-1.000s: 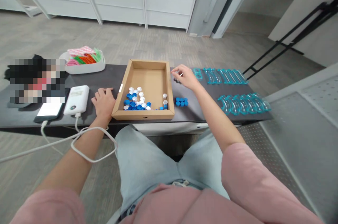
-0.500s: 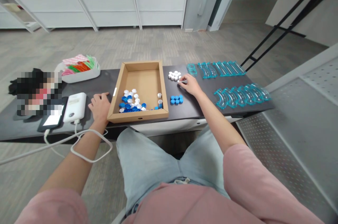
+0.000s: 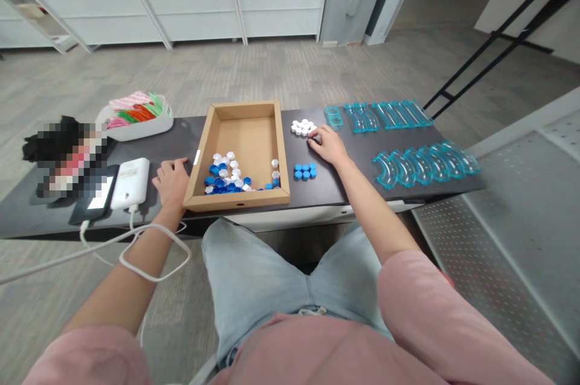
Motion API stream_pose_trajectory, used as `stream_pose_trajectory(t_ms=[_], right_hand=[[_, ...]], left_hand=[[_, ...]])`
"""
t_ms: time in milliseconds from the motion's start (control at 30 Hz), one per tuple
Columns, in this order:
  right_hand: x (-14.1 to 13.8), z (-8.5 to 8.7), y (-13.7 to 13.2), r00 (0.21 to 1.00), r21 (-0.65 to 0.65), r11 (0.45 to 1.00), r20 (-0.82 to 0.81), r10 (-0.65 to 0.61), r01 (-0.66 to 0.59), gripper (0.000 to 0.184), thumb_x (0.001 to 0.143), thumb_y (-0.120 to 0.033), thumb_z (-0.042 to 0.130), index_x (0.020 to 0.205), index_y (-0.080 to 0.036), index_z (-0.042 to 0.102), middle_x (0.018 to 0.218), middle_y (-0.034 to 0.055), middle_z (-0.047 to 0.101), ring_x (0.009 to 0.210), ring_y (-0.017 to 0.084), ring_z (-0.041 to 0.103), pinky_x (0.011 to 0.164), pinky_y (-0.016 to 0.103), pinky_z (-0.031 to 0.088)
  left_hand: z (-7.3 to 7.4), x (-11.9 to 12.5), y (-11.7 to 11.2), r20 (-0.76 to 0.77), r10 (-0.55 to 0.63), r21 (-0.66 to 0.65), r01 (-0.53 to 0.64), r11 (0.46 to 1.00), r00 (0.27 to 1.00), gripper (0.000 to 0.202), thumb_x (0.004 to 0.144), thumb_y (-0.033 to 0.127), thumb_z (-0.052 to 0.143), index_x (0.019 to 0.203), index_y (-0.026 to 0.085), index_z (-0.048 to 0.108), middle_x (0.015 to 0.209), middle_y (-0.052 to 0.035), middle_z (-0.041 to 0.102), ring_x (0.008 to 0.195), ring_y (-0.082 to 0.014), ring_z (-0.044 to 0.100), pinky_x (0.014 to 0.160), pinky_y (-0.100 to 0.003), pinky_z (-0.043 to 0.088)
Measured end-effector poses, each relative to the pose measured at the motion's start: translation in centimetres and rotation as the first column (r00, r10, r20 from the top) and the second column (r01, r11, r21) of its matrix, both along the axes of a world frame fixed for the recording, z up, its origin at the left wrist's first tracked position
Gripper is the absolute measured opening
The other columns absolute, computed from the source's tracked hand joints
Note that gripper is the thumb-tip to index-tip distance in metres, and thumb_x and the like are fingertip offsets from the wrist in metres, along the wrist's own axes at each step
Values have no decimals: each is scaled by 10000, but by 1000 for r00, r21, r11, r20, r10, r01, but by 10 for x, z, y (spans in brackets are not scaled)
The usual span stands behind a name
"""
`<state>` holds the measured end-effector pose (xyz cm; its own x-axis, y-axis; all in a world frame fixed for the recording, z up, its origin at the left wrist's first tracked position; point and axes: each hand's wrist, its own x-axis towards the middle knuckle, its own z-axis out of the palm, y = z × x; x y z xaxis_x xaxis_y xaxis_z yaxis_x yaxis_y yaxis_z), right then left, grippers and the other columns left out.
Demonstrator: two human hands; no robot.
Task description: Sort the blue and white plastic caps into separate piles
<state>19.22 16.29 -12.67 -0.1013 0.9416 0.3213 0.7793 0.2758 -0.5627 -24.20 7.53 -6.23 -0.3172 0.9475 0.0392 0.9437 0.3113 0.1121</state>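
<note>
While the left hand (image 3: 172,178) lies flat and empty on the table (image 3: 348,182) beside the cardboard tray (image 3: 244,197), the right hand (image 3: 328,144) fingers the white hexagon pieces (image 3: 302,127); its grip I cannot tell.

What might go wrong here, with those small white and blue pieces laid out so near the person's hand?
The right hand sits right beside the white pieces; a careless sweep may scatter that cluster or nudge the blue pieces just below it. The cardboard box stands at the table's near edge, with the left hand against it, so a push might tip it off. The white cable loops around the left forearm and might drag the power bank.
</note>
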Motion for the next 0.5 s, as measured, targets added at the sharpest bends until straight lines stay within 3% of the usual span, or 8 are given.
stream_pose_trajectory(t_ms=[167,300,400,500], right_hand=[[2,0,3,996,41,999,-87,8,-4,81,971,-236,674,994,-216,749,1108,82,746,757,207,610,831,368,518],[-14,19,0,981,134,988,-163,102,-80,74,987,-237,649,965,-222,719,1012,66,726,774,210,609,824,362,517],[-54,45,-7,945,169,941,-97,313,-294,114,1024,-249,633,1033,-221,742,1000,57,723,819,213,627,832,350,510],[-113,67,-14,813,50,812,80,577,-581,182,1023,-221,665,1167,-215,776,1110,67,737,896,213,662,859,335,497]], left_hand=[[-2,-3,1,-4,-9,19,10,1000,1000,562,1136,246,322,1612,103,585,1578,-271,541,1449,-421,517,1203,-554,434],[-1,-5,0,9,-31,21,31,999,999,560,1135,254,332,1607,99,590,1572,-269,548,1435,-424,524,1192,-549,439],[-2,-6,-1,17,-34,31,34,999,999,559,1137,258,331,1605,97,589,1579,-270,540,1438,-426,516,1188,-549,436],[-2,-7,-1,21,-40,35,40,999,999,559,1142,260,318,1607,98,583,1580,-269,536,1437,-417,514,1189,-545,429]])
